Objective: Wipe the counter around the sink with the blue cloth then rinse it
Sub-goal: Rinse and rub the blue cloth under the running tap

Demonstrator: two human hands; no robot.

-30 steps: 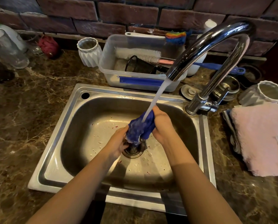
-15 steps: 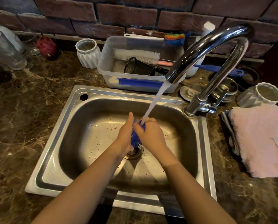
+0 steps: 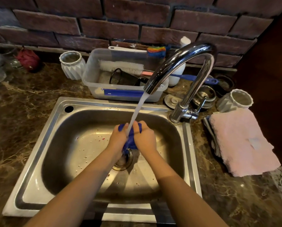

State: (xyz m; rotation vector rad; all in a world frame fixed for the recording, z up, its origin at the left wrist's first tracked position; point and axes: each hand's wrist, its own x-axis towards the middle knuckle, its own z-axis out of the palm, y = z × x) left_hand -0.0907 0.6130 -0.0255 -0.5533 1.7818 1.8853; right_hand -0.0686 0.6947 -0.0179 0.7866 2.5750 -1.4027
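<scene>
The blue cloth (image 3: 131,140) is bunched between both my hands over the drain of the steel sink (image 3: 38,161). My left hand (image 3: 117,138) grips its left side and my right hand (image 3: 145,138) grips its right side. Water runs from the chrome faucet (image 3: 178,63) straight onto the cloth between my hands. Most of the cloth is hidden by my fingers. Small crumbs speckle the sink floor. The dark marble counter (image 3: 19,112) surrounds the sink.
A clear plastic tub (image 3: 94,82) with brushes stands behind the sink. White ribbed cups stand at the back left (image 3: 72,65) and right (image 3: 236,100). A pink towel (image 3: 241,141) lies on the right counter. A brick wall closes off the back.
My hands first held the cloth lifted and spread under the stream, then pressed it flat together. Now they are slightly apart again, squeezing the bunched cloth a little lower over the drain.
</scene>
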